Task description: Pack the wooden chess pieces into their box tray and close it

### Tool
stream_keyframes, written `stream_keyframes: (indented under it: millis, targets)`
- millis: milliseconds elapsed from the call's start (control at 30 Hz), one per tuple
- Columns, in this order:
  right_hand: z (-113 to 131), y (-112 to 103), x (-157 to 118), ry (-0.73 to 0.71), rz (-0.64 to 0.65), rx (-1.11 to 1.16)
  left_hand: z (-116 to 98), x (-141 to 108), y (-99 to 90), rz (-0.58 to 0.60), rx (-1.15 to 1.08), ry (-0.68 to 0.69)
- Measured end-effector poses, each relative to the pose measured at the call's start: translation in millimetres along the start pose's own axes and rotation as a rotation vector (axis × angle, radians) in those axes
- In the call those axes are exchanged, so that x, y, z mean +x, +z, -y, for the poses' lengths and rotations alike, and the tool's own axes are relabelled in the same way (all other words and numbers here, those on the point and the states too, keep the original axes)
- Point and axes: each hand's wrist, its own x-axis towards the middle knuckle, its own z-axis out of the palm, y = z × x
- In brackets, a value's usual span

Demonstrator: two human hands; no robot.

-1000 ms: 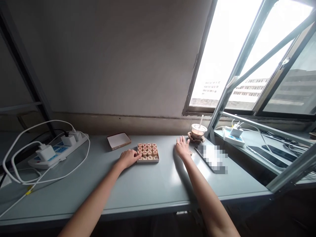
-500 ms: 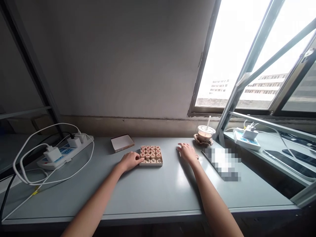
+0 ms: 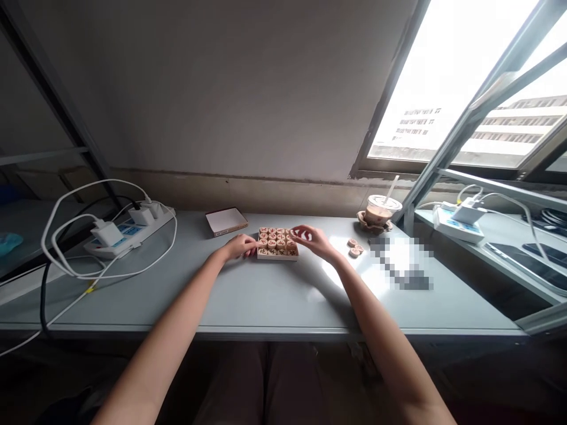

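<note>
A shallow open box [image 3: 278, 257] of round wooden Chinese chess pieces [image 3: 271, 244], marked with red and black characters, lies on the desk between my hands. My left hand [image 3: 239, 247] grips its left side, fingertips at the edge. At the right edge my right hand [image 3: 315, 241] arches over the end pieces, thumb and fingers apart. Its fingertips partly hide the right column; no piece shows clearly between them. A few loose chess pieces [image 3: 354, 248] lie to the right. Behind my left hand rests the box lid [image 3: 227, 221], its pale inside facing up.
A drink cup with a straw [image 3: 381, 208] stands in a carton holder at the back right, near a blurred-out flat object [image 3: 403, 262]. Power strips with chargers sit at left [image 3: 133, 231] and right [image 3: 458, 221]. A looping white cable [image 3: 106, 276] crosses the desk's left side.
My right hand has moved left from the loose pieces to the box's right edge, uncovering those pieces. My left hand stays at the box. The view has tilted down.
</note>
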Motion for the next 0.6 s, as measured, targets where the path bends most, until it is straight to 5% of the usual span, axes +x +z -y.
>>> stream_keyframes:
  millis: [133,267,600]
  targets:
    - [36,32,5,-0.209,0.046,-0.089,3,1,-2.6,0.043,-0.157,0.011]
    - [43,47,2,-0.246,0.0,-0.205,1,-1,-1.7,0.024,-0.123,0.032]
    - [35,39,1,-0.184,-0.072,-0.3,-4,-3,-1.6,0.014,-0.003,0.005]
